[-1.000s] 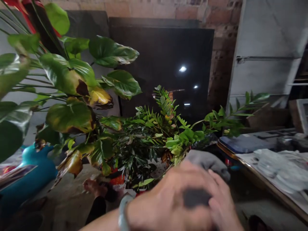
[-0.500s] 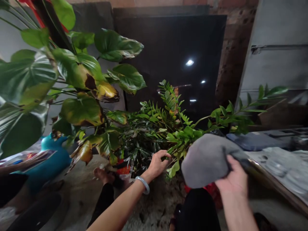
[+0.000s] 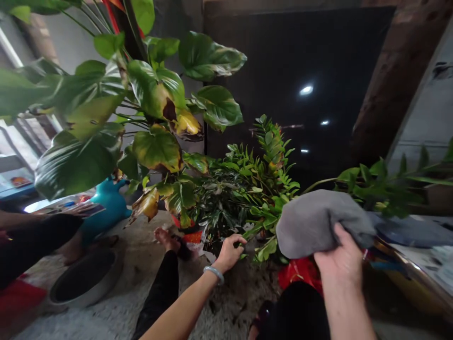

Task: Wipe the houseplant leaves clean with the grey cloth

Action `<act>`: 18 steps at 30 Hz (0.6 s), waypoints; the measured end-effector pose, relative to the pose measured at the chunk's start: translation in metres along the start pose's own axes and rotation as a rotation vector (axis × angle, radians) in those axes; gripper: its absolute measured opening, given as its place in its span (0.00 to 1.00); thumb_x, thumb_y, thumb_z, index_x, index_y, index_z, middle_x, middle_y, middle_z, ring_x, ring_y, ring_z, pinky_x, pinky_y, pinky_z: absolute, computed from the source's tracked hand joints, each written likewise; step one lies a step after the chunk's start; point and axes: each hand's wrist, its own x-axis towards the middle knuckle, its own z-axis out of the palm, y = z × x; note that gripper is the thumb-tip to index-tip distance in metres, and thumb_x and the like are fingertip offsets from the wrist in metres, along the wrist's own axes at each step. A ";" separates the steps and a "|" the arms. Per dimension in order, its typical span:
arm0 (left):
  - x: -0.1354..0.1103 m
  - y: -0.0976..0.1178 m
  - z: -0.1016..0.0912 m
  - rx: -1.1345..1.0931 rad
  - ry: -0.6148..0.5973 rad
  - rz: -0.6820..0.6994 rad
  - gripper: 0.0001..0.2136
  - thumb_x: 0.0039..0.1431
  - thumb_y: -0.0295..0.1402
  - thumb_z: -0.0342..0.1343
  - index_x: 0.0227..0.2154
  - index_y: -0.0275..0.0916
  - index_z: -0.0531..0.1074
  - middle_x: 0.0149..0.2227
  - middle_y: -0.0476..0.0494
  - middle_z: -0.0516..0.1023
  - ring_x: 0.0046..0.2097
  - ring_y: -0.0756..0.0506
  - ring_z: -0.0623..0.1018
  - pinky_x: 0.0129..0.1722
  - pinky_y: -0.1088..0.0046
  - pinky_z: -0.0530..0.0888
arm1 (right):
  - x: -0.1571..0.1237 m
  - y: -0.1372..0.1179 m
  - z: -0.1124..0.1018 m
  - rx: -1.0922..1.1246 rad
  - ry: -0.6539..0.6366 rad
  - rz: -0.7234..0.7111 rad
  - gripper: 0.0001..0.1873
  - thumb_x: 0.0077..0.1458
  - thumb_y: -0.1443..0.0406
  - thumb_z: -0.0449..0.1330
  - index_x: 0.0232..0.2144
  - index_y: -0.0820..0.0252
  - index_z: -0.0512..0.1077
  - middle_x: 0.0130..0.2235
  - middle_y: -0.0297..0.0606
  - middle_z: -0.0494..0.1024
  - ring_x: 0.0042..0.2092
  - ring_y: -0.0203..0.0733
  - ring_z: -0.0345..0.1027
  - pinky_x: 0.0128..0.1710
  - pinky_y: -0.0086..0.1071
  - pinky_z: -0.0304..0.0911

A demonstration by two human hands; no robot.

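My right hand (image 3: pixel 341 267) grips a folded grey cloth (image 3: pixel 311 226), which hangs over the fingers and hides part of the plant behind it. On my left wrist is a pale bangle (image 3: pixel 214 273). My left hand (image 3: pixel 229 254) has its thumb and index finger curled into a pinch, low by the leaves of a green potted plant (image 3: pixel 272 208); what lies between the fingertips is too small to make out. Darker narrow leaves (image 3: pixel 221 208) crowd just beyond that hand. Below the cloth, a red plastic wrapping (image 3: pixel 300 274) shows near my knee.
A tall plant with large, partly yellowed leaves (image 3: pixel 157 148) stands at the left. Beside it are a turquoise animal-shaped object (image 3: pixel 109 203), a grey basin (image 3: pixel 85 278) and another person's leg (image 3: pixel 38 241). A dark glossy panel (image 3: pixel 283 56) stands behind. At right is a cluttered table (image 3: pixel 410 257).
The view has swung left, so the plants sit farther right and the grey basin shows more fully. My left hand has drawn slightly back from the leaves. The cloth stays in my right hand.
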 end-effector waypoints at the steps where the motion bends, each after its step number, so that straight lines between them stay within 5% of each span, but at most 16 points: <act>1: -0.001 0.000 0.002 -0.014 0.005 0.000 0.14 0.38 0.16 0.54 0.24 0.38 0.78 0.38 0.45 0.81 0.45 0.44 0.78 0.51 0.69 0.70 | -0.001 0.013 0.000 -0.042 -0.001 0.106 0.10 0.39 0.66 0.63 0.30 0.54 0.74 0.33 0.32 0.82 0.50 0.47 0.71 0.53 0.46 0.65; 6: -0.003 -0.002 -0.005 -0.084 -0.097 -0.037 0.07 0.42 0.22 0.57 0.25 0.35 0.78 0.32 0.45 0.81 0.39 0.44 0.77 0.44 0.69 0.72 | -0.048 0.086 -0.046 -0.410 -0.046 0.655 0.14 0.27 0.68 0.69 0.25 0.61 0.76 0.26 0.37 0.81 0.41 0.54 0.76 0.44 0.45 0.70; 10: -0.006 -0.001 -0.008 -0.070 -0.091 -0.063 0.08 0.42 0.21 0.56 0.25 0.36 0.78 0.33 0.46 0.81 0.41 0.44 0.76 0.46 0.69 0.71 | -0.055 0.059 -0.066 -0.379 0.025 0.545 0.16 0.27 0.67 0.71 0.26 0.59 0.77 0.25 0.33 0.81 0.35 0.50 0.76 0.44 0.47 0.70; 12: -0.010 0.001 -0.004 -0.046 -0.050 -0.066 0.11 0.39 0.18 0.55 0.24 0.37 0.78 0.35 0.47 0.80 0.43 0.44 0.76 0.50 0.69 0.70 | -0.034 0.025 -0.056 -0.200 0.128 0.343 0.12 0.33 0.66 0.68 0.27 0.54 0.76 0.26 0.31 0.80 0.36 0.48 0.75 0.47 0.48 0.68; 15: -0.016 0.001 0.002 -0.043 -0.042 -0.087 0.12 0.38 0.16 0.55 0.24 0.38 0.77 0.36 0.46 0.80 0.44 0.44 0.76 0.50 0.69 0.69 | 0.003 -0.006 -0.034 -0.003 0.022 0.078 0.11 0.43 0.61 0.63 0.33 0.51 0.76 0.38 0.33 0.82 0.47 0.47 0.72 0.53 0.48 0.63; 18: -0.018 -0.005 0.004 -0.073 -0.061 -0.110 0.11 0.38 0.17 0.55 0.24 0.38 0.77 0.34 0.47 0.79 0.42 0.45 0.76 0.48 0.70 0.70 | 0.012 0.011 -0.022 0.012 -0.028 0.216 0.11 0.46 0.61 0.62 0.36 0.52 0.76 0.40 0.34 0.82 0.53 0.47 0.69 0.56 0.51 0.60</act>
